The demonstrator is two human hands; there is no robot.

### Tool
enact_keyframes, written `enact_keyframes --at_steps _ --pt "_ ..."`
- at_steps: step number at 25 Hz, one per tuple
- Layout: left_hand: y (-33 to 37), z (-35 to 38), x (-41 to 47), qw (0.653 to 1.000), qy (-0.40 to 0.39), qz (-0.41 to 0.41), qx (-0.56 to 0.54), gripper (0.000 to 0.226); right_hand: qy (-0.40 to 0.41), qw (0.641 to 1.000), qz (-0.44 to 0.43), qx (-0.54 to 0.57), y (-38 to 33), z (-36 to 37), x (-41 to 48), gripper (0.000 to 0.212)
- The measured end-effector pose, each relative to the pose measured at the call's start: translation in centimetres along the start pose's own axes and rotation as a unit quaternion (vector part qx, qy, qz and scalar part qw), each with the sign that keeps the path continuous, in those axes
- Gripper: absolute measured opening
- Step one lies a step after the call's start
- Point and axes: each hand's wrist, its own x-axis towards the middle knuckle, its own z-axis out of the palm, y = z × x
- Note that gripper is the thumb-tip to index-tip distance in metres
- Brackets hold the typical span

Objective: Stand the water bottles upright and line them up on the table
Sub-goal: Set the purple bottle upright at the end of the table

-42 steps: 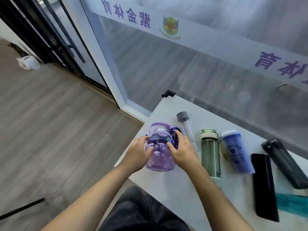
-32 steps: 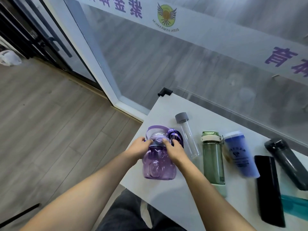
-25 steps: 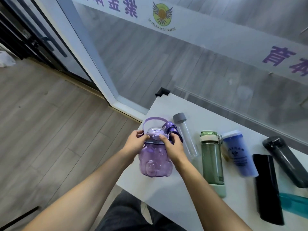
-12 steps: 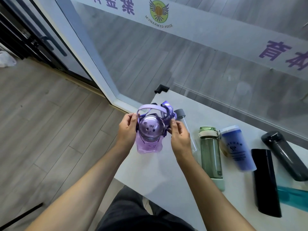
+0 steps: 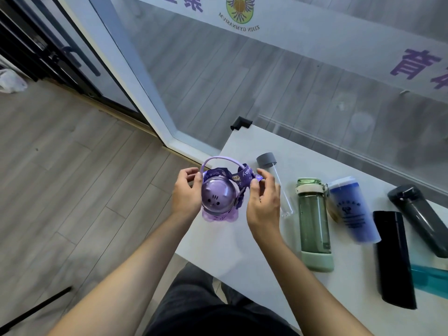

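A squat purple bottle (image 5: 218, 198) with a domed cat-face lid stands upright at the left end of the white table (image 5: 254, 246), seen from above. My left hand (image 5: 185, 192) presses on its left side. My right hand (image 5: 263, 198) pinches its printed purple strap (image 5: 244, 177) on the right side. Lying flat to the right are a clear tube bottle (image 5: 277, 187) with a grey cap, a green bottle (image 5: 314, 221), a blue cup (image 5: 351, 209), a black flask (image 5: 394, 258), a dark grey bottle (image 5: 421, 217) and a teal bottle (image 5: 430, 278).
The table's left edge runs just beside the purple bottle, with wooden floor (image 5: 72, 190) below it. A glass wall (image 5: 266, 81) stands right behind the table. My dark trousers (image 5: 206, 306) show under the near edge.
The purple bottle was lying on its side and both hands have tipped it upright. The hands have shifted from its neck out to its side and its strap.
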Motion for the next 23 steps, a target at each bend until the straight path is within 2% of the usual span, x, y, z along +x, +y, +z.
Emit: enact_keyframes --at_steps 3,7,10,13,23 --pt "-1.2 -1.1 -1.3 0.997 -0.057 0.036 0.025 0.022 -0.059 0.998 -0.024 -0.026 0.9 0.0 -1.7 0.04" --pt "-3.1 -1.6 -1.4 0.989 -0.146 0.008 -0.019 0.037 -0.156 0.987 0.041 0.004 1.1 1.1 -1.7 0.066" --pt "-2.9 -1.2 -0.2 0.987 -0.155 0.004 -0.049 0.039 -0.184 0.98 0.068 0.033 -0.1 1.4 -0.5 0.078" --pt "-1.7 -0.3 1.9 0.986 -0.157 0.013 -0.05 0.043 -0.189 0.979 0.072 0.038 -1.3 1.4 1.6 0.083" --pt "3.9 4.2 10.5 0.975 -0.212 0.063 0.004 0.032 -0.173 0.982 0.06 0.039 -4.0 2.3 10.7 0.087"
